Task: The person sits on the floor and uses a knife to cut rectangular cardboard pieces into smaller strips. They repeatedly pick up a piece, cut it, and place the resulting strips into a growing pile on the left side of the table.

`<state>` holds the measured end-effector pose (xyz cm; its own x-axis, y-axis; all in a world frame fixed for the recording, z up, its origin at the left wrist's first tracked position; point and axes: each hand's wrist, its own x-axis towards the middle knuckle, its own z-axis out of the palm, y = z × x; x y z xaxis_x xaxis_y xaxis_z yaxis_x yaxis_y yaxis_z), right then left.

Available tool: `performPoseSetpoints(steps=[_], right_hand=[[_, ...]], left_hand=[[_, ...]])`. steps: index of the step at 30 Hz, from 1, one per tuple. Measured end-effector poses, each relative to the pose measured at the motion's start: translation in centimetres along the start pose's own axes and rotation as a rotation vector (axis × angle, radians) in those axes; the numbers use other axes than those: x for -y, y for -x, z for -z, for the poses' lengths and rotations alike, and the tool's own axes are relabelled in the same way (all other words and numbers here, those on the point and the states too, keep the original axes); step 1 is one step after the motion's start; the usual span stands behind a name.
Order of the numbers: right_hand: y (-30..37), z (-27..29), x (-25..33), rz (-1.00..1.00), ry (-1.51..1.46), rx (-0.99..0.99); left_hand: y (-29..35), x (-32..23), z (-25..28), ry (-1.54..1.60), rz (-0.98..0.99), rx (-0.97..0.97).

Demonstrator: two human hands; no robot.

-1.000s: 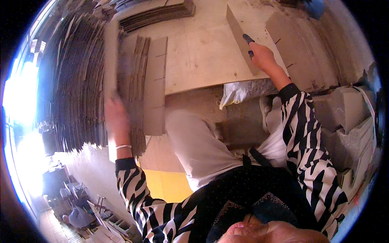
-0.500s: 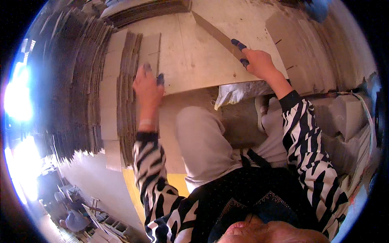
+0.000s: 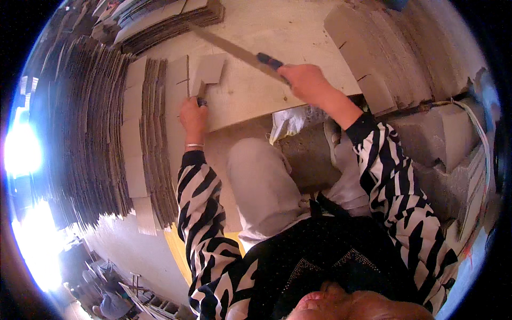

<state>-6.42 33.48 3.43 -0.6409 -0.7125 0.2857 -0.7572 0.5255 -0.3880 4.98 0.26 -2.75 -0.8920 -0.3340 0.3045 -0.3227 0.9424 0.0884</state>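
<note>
My right hand (image 3: pixel 305 81) grips the blue handle of a long knife (image 3: pixel 234 50), whose blade points up and left across a pale wooden board (image 3: pixel 277 32). My left hand (image 3: pixel 193 114) presses its fingers on a small piece of cardboard (image 3: pixel 209 70) at the board's left end, just under the blade tip. A tall flat stack of cardboard sheets (image 3: pixel 152 138) lies right beside the left hand.
Fanned cardboard sheets (image 3: pixel 85 138) fill the left side. More cut cardboard pieces (image 3: pixel 373 48) lie at the upper right, another pile (image 3: pixel 160 21) at the top. A white bag (image 3: pixel 288 122) sits under the board. Grey blocks and cables (image 3: pixel 453 133) stand on the right.
My left hand moved right from the cardboard stack to the small piece on the board. My right hand swung the knife leftward so the blade lies over that piece.
</note>
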Motion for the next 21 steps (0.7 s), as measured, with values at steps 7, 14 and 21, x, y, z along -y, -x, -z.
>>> performPoseSetpoints(steps=[7,14,21], right_hand=[[0.1,-2.2,2.0,0.009,0.022,0.068],[0.5,-2.6,0.2,0.020,0.168,0.156],[-0.7,-1.5,2.3,-0.079,0.086,0.122]], left_hand=[[2.2,-8.8,0.0,0.956,0.219,0.212],[1.5,-9.8,1.6,1.227,0.245,0.386],[-0.4,-2.9,-1.5,0.692,-0.467,0.026]])
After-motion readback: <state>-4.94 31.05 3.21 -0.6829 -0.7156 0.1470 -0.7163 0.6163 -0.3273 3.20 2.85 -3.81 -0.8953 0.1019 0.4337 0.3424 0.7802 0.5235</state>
